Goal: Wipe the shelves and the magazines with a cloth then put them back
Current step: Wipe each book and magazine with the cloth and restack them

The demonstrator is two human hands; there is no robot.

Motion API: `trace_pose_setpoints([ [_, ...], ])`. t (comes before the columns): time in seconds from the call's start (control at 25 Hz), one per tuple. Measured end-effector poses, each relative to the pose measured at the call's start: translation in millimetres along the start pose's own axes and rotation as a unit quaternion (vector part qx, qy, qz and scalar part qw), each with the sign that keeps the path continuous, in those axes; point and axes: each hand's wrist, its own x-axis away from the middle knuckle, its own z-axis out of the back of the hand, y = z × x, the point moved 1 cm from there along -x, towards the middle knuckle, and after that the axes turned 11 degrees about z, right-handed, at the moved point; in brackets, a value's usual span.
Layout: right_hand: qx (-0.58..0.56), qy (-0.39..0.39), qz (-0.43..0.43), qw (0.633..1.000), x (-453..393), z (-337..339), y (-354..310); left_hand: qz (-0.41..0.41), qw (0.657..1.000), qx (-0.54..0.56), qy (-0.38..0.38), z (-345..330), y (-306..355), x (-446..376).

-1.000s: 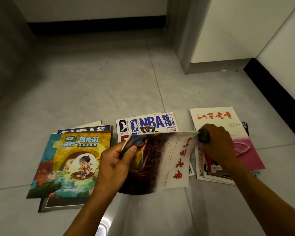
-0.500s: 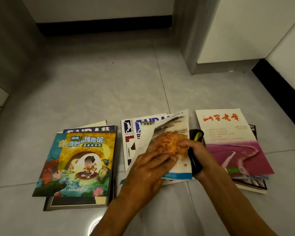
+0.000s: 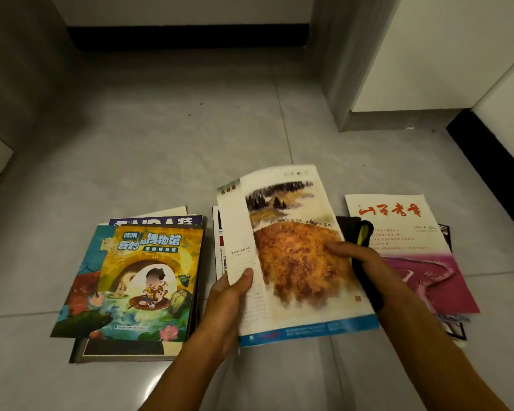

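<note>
A head-worn camera looked down at a grey tiled floor [image 3: 161, 149] where magazines lay in three groups. In the middle, both hands held a magazine with a painted landscape cover [image 3: 294, 256], raised a little above an NBA magazine [image 3: 218, 232] beneath it. The left hand [image 3: 229, 301] pinched its near left edge, thumb on top. The right hand [image 3: 365, 262] pressed its thumb on the right side of the cover while its grip was closed round a black cloth with a yellow stripe [image 3: 359, 235]. To the left sat a stack topped by a cartoon children's magazine [image 3: 143, 280]; to the right, a white and pink magazine with red characters [image 3: 404, 247] on its own pile. This looked like the wiping step for the middle magazine; next, the cloth would need drawing across the cover while the left hand steadied it.
</note>
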Motion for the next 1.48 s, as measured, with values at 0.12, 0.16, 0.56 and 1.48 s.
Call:
trace_pose_setpoints([
  [0.12, 0.266, 0.194, 0.199, 0.923, -16.8, 14.9, 6.9, -0.034, 0.977, -0.176, 0.113, 12.3, -7.5, -21.4],
  [0.16, 0.334, 0.197, 0.255, 0.886, -20.5, 13.8, 11.5, -0.041, 0.967, -0.219, 0.125, 13.8, -11.1, -25.9],
  [0.56, 0.736, -0.139, 0.347, 0.564, -16.4, -14.3, 168.9, -0.143, 0.842, -0.457, 0.249, 43.4, -10.3, -48.4],
  [1.48, 0.721, -0.088, 0.334, 0.601, -147.8, -42.1, 98.7, -0.075, 0.941, -0.301, 0.138, 46.6, -12.4, -63.7],
])
